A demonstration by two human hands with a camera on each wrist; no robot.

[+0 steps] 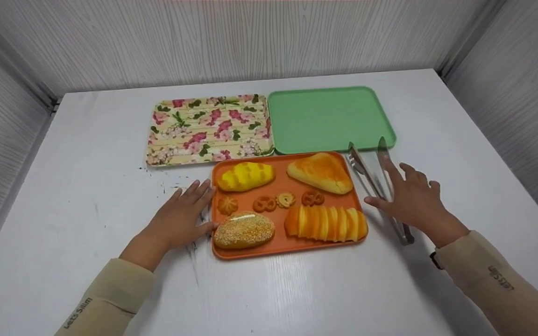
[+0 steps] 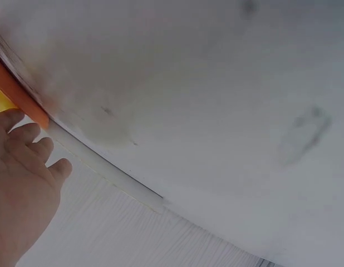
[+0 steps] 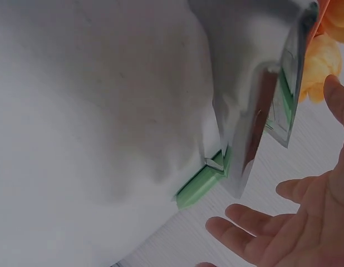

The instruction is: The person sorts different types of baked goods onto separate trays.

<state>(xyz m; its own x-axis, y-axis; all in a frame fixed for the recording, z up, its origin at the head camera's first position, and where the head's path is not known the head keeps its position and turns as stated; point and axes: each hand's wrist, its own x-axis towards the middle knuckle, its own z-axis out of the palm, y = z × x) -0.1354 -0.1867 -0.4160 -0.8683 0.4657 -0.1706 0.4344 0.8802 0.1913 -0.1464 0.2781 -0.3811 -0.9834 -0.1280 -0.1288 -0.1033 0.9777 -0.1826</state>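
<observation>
An orange tray (image 1: 281, 179) holds a yellow bread (image 1: 246, 176), a triangular bread (image 1: 321, 173), a sesame bun (image 1: 244, 231), a ridged loaf (image 1: 327, 224) and several small biscuits (image 1: 265, 204). My left hand (image 1: 180, 217) lies at the tray's left edge with fingers extended; the head view does not settle whether its fingertips touch the rim. Metal tongs (image 1: 406, 237) lie spread on the table to the right of the tray. Over them hovers my right hand (image 1: 411, 200), fingers loosely spread. In the right wrist view, its fingers are apart from the tongs (image 3: 256, 119).
Behind the orange tray lie a flowered tray (image 1: 210, 128) at left and a plain green tray (image 1: 329, 119) at right, side by side. The tongs' tips reach the green tray's front rim. Panelled walls (image 1: 231, 42) enclose the white table (image 1: 269, 298) at the back and sides.
</observation>
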